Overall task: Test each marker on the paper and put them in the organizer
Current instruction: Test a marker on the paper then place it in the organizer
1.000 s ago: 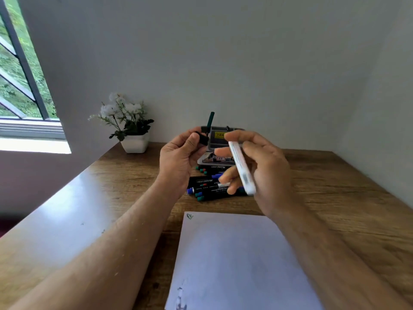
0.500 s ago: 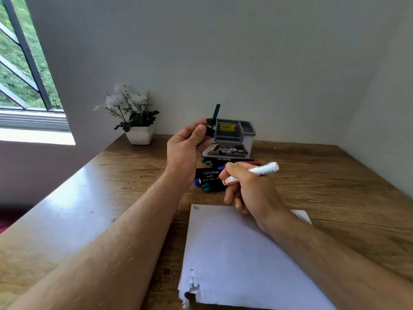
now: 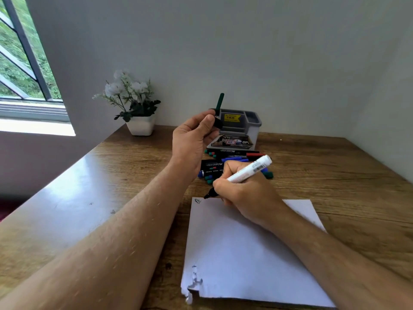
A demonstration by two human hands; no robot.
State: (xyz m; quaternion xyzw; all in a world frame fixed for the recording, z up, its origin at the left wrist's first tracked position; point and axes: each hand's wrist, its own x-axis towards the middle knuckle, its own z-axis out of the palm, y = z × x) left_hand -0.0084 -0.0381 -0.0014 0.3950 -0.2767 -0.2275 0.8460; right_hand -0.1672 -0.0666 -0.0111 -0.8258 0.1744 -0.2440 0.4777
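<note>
My right hand (image 3: 243, 195) grips a white marker (image 3: 250, 170), its dark tip touching the top left corner of the white paper (image 3: 241, 253), beside a small green scribble (image 3: 198, 201). Raised above the desk, my left hand (image 3: 192, 139) pinches the marker's black cap (image 3: 218, 123) between thumb and fingers. A pile of several markers (image 3: 232, 163) with green, blue and red caps lies behind my right hand. The grey organizer (image 3: 245, 124) stands behind the pile, with a green marker (image 3: 220, 101) sticking up from it.
A white pot of white flowers (image 3: 138, 110) stands at the desk's back left corner, near the window (image 3: 22, 70). The wooden desk (image 3: 89, 198) meets walls at the back and right. The paper's near left corner is torn.
My right hand turned the marker tip down and lowered it from in front of the organizer onto the paper's top left corner. My left hand kept holding the cap in the air.
</note>
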